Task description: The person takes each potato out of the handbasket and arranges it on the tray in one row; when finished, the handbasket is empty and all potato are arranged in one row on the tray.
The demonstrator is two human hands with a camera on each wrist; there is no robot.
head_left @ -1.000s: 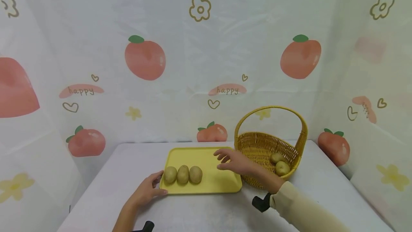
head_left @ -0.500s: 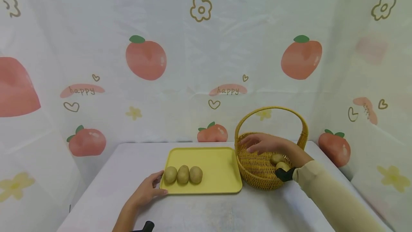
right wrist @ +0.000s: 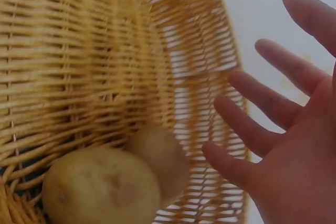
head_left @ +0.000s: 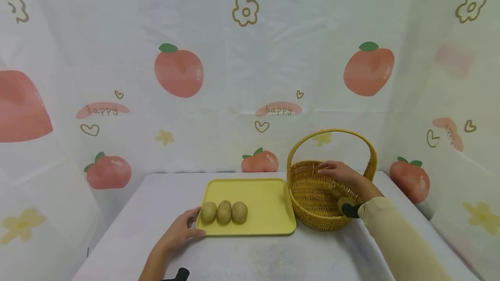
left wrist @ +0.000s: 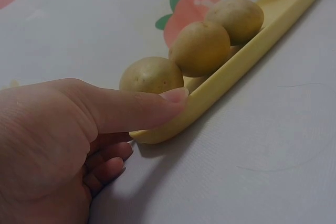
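At the near-left corner of a yellow tray [head_left: 270, 208], my left hand [head_left: 179, 232] pinches the rim, thumb on top and other fingers curled at the side and below. Three potatoes [head_left: 224, 212] stand in a row on the tray's left part. My right hand [head_left: 344, 175] is over the wicker basket [head_left: 312, 220], its fingers spread and holding nothing in the right wrist view. Inside the basket lie two potatoes, a nearer one [right wrist: 102, 187] and another [right wrist: 164, 162] behind it. The right wrist partly hides them in the head view.
The basket's tall arched handle [head_left: 332, 130] rises above my right hand. Tray and basket stand side by side on a white-covered table [head_left: 234, 259]. A printed cloth backdrop [head_left: 226, 68] closes off the back and both sides.
My right hand has moved from above the tray's right part, rightward to over the basket. My left hand stays at the tray's corner, and the three potatoes there have not moved.
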